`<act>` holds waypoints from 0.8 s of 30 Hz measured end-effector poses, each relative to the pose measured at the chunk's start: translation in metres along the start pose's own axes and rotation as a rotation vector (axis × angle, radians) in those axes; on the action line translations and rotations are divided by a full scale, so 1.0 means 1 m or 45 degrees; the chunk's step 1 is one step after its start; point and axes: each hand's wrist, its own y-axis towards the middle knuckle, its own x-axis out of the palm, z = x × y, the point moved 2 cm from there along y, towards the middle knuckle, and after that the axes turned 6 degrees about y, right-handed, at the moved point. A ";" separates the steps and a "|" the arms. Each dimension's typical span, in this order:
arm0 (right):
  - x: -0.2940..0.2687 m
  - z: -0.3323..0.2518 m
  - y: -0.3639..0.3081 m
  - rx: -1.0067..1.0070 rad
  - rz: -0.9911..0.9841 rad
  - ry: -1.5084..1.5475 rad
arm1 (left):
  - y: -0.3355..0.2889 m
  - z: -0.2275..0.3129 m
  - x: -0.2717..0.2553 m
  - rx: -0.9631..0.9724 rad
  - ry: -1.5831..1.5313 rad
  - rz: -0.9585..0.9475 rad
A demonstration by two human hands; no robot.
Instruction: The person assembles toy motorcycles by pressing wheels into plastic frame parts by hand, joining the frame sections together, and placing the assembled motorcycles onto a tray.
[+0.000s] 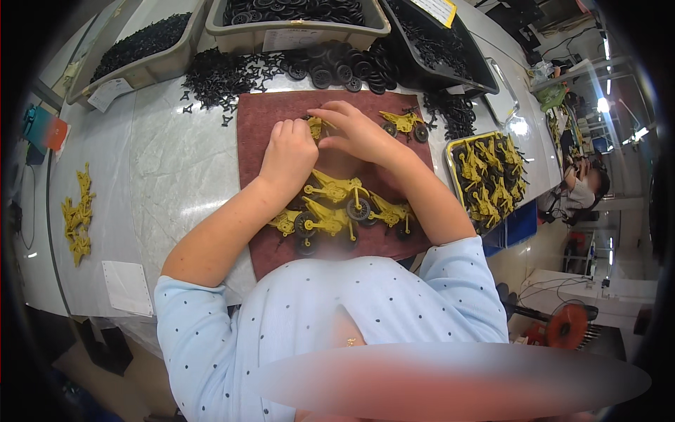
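Observation:
Over the far half of a dark red cloth [267, 112], both my hands meet at a yellow toy motorcycle frame [314, 126], mostly covered by my fingers. My left hand [290, 151] is closed, its curled fingers gripping the frame's left side. From the right, my right hand [362, 133] pinches at the same frame with thumb and bent fingers. Nearer to me lie several yellow motorcycle bodies [330, 221], some with a black wheel [357, 208] on one end. Another yellow toy motorcycle [402, 122] with two black wheels rests at the cloth's far right.
Grey bins of black parts [299, 29] line the back, with loose black wheels [344, 72] and small black pieces [218, 81] before them. A tray [450, 158] of yellow motorcycles sits right. Yellow frames [77, 218] lie far left. Another person [583, 186] sits beyond, right.

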 end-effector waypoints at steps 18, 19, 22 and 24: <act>0.003 -0.005 0.018 -0.530 0.078 -0.561 | 0.001 -0.026 0.000 0.062 -0.385 0.341; 0.002 -0.005 0.019 -0.560 0.103 -0.593 | 0.001 -0.026 0.002 0.057 -0.384 0.325; 0.005 -0.008 0.021 -0.625 0.172 -0.654 | 0.000 -0.026 0.003 0.037 -0.425 0.314; 0.007 -0.011 0.021 -0.661 0.213 -0.679 | 0.000 -0.028 0.002 0.019 -0.466 0.318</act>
